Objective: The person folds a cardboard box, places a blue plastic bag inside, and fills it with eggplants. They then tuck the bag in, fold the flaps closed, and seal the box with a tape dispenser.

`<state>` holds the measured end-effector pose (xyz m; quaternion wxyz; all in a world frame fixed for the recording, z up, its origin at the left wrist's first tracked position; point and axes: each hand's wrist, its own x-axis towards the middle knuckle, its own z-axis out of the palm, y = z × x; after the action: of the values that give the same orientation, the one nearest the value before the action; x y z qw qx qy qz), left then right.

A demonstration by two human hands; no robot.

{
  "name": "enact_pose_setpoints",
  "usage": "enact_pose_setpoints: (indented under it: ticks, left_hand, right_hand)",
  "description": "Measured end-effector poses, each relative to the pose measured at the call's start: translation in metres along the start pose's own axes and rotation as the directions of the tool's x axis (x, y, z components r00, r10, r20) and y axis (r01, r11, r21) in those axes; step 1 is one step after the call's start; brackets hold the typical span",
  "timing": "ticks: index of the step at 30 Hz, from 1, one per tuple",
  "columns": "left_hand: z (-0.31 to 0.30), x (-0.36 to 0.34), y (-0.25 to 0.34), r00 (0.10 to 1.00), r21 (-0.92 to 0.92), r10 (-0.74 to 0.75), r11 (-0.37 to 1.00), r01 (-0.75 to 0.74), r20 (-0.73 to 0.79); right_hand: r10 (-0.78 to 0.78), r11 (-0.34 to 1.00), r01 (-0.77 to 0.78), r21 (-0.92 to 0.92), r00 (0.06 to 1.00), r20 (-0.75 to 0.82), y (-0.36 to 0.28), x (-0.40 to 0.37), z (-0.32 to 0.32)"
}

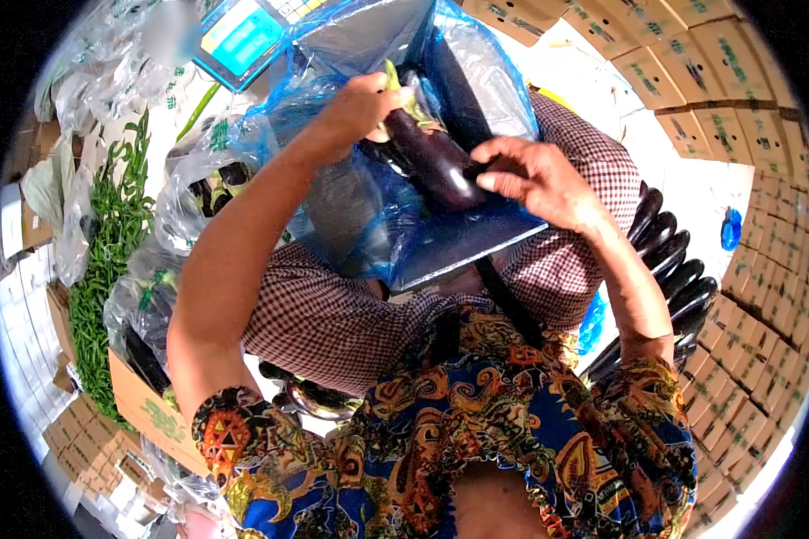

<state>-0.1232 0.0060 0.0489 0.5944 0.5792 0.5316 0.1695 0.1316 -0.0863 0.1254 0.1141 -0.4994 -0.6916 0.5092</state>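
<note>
A large dark purple eggplant (433, 163) lies slantwise over an open box (467, 249) lined with blue plastic (319, 193). My left hand (364, 112) is closed round its green stem end. At the other end, my right hand (539, 180) has its thumb and fingers closed on the rounded tip. Beneath the eggplant, the inside of the box is partly hidden by it and by the folds of plastic. The box rests between my knees.
Green peppers (108, 269) form a long pile at left, beside clear bags (189, 202) with eggplants. A blue screen (243, 45) stands at top left. More eggplants (679, 269) lie at right, near stacked cartons (755, 314).
</note>
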Motion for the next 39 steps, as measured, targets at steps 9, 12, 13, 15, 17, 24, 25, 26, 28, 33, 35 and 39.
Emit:
enact_pose_setpoints:
  ticks: [9,12,13,15,17,24,25,26,28,33,35,39]
  left_hand:
    - [0.05,0.045,-0.038,0.973,0.259,-0.219,0.938,0.23,-0.069]
    - [0.053,0.052,-0.054,0.982,0.072,-0.162,0.983,0.169,-0.094]
    - [0.051,0.058,-0.059,0.976,0.016,-0.216,0.976,0.217,-0.022]
    - [0.049,0.062,-0.06,0.969,-0.01,-0.246,0.969,0.246,0.03]
    - [0.054,0.056,-0.053,0.964,-0.011,-0.258,0.966,0.258,-0.063]
    - [0.051,0.035,-0.02,0.993,0.85,0.108,0.526,-0.014,-0.051]
    - [0.047,0.038,-0.032,0.992,0.852,0.128,0.519,-0.068,0.002]
    - [0.044,0.043,-0.033,0.995,0.86,0.096,0.506,-0.061,0.014]
    - [0.047,0.048,-0.028,0.998,0.874,0.031,0.482,-0.058,0.049]
    - [-0.008,0.027,-0.033,0.964,0.313,0.219,0.914,-0.257,0.153]
    - [-0.054,-0.026,-0.015,0.96,0.072,0.151,0.982,-0.172,0.237]
    - [-0.094,-0.134,-0.052,0.997,-0.032,-0.06,0.998,0.062,0.053]
  right_hand:
    - [-0.146,0.896,0.18,-0.406,0.983,0.114,0.016,0.003,0.013]
    - [-0.149,0.866,0.213,-0.453,0.974,0.173,0.017,0.01,0.015]
    - [-0.112,0.868,0.189,-0.46,0.975,0.189,0.012,0.013,0.015]
    - [-0.083,0.86,0.179,-0.477,0.973,0.216,0.012,0.016,0.016]
    - [-0.043,0.811,0.19,-0.554,0.963,0.267,0.018,0.022,0.023]
    - [-0.004,0.816,0.224,-0.532,0.924,0.382,0.021,0.031,0.022]
    - [0.014,0.809,0.227,-0.543,0.915,0.403,0.019,0.034,0.023]
    - [-0.041,0.778,0.275,-0.566,0.92,0.391,0.018,0.037,0.025]
    - [-0.144,0.711,0.353,-0.609,0.92,0.365,0.02,0.04,0.032]
    - [0.048,0.702,0.297,-0.647,0.887,0.46,0.02,0.049,0.034]
    - [-0.022,0.735,0.343,-0.585,0.874,0.485,0.028,0.045,0.031]
    - [-0.185,0.79,0.416,-0.451,0.862,0.471,0.007,0.051,0.042]
